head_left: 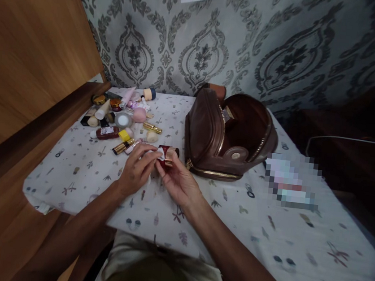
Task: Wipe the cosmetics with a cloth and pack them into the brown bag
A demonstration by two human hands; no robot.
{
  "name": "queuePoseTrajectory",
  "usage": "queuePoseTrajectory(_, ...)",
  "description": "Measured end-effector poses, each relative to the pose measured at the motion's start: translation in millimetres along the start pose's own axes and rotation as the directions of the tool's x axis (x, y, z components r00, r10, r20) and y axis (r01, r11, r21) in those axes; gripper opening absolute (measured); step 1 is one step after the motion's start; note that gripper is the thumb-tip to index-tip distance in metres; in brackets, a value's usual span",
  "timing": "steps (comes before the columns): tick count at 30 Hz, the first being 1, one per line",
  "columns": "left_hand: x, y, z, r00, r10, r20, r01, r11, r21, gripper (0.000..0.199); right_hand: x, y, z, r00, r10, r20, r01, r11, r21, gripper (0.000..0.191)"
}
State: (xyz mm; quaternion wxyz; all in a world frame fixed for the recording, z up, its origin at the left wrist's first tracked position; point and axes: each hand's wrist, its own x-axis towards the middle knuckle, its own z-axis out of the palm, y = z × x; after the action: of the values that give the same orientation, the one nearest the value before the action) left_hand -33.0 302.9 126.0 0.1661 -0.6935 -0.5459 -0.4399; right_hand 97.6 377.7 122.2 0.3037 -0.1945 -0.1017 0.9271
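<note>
In front of me, my right hand grips a small dark red container with a shiny copper-gold band. My left hand is closed on a white tissue, which it presses against the container's left side. Fingers partly hide both the tissue and the container. Just beyond my left hand lie a black and gold lipstick tube, a yellow-capped item and a gold tube. A brown leather bag sits unzipped beyond my right hand, its dark inside showing.
Several cosmetics cluster at the back left, among them a dark red bottle, a round grey-white jar and a pink sponge. A blurred-out flat item lies right of the bag. The patterned tablecloth hangs over the front edge.
</note>
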Motion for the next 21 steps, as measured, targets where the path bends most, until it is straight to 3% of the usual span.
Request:
queuePoseTrajectory(6,2.1,3.3,-2.0,1.000,-0.013,-0.017,0.013,1.000,-0.015,0.025,0.7,0.8,-6.5,0.998,0.062,-0.002,-0.062,0.987,-0.150,0.041)
queuePoseTrajectory(9,1.6,2.8,-2.8,0.999,-0.010,-0.031,0.010,1.000,-0.011,0.027,1.4,2.6,-7.4,0.998,0.070,-0.004,-0.069,0.983,-0.167,0.044)
queuePoseTrajectory(17,-1.2,2.3,0.3,0.970,0.216,0.110,-0.215,0.976,-0.020,0.028,4.7,-0.7,-4.3,0.993,0.094,-0.074,-0.091,0.995,0.031,0.032)
queuePoseTrajectory(21,0.6,3.7,-0.5,0.973,0.202,0.112,-0.197,0.979,-0.052,0.026,4.5,-3.9,-4.4,0.994,0.107,-0.015,-0.106,0.993,0.060,0.040)
